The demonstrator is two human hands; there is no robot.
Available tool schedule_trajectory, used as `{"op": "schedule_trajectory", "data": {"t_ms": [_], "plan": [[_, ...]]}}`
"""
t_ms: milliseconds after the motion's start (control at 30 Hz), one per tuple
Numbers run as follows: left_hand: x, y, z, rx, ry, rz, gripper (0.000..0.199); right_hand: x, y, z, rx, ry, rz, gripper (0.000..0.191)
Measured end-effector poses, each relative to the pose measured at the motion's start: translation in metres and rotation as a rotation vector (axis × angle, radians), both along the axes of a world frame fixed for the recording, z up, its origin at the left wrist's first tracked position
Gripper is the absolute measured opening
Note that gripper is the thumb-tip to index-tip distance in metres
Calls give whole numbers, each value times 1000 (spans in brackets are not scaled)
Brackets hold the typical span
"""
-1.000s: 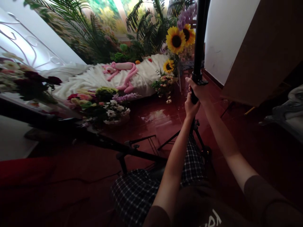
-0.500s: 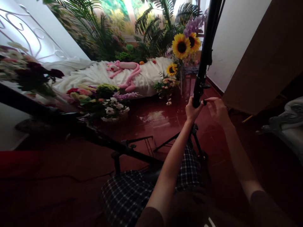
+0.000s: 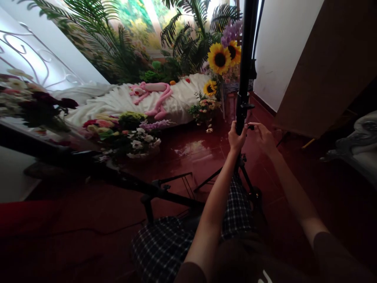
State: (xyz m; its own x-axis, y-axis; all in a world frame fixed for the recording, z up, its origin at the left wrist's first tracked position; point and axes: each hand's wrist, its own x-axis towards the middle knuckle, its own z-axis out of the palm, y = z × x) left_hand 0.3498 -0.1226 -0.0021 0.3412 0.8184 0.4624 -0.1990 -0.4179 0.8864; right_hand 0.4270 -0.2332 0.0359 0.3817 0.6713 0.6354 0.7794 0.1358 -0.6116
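A black light stand (image 3: 246, 55) rises upright on my right, its tripod legs (image 3: 246, 179) spread on the floor near my knee. My left hand (image 3: 236, 137) is wrapped around its pole, below a collar with a small lever. Just right of that grip, the fingertips of my right hand (image 3: 264, 137) pinch a small black knob (image 3: 251, 127) on the side of the pole. Another black stand (image 3: 126, 179) slants across the left side in front of me, over my lap in plaid cloth (image 3: 165, 243).
A white cloth (image 3: 184, 98) carries a pink plush toy (image 3: 154, 87) by the far wall. Bouquets (image 3: 137, 137) and sunflowers (image 3: 219, 59) stand around it. At right are a brown panel (image 3: 321, 74) and an ornate silver chair (image 3: 353, 137). A cable (image 3: 88, 229) lies on the red floor.
The view has shifted slightly, and the stand appears a little further left and more upright. Both hands stay at the same places on it, the right still at the knob.
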Motion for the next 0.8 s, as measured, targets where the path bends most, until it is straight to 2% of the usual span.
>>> {"op": "schedule_trajectory", "data": {"t_ms": [333,500,600,700,800], "plan": [[-2,-2,3,-1,5,-12,42,6,19,-2,-23,207,-70,35],[0,-1,2,1,-6,-10,42,13,37,-2,-5,383,-29,32],[0,-1,1,10,-5,-5,42,16,46,1,-64,566,-3,29],[0,-1,1,12,-2,3,42,15,48,5,-101,695,-5,23],[-1,-1,2,0,-2,-10,42,12,45,6,-96,724,-35,21]]}}
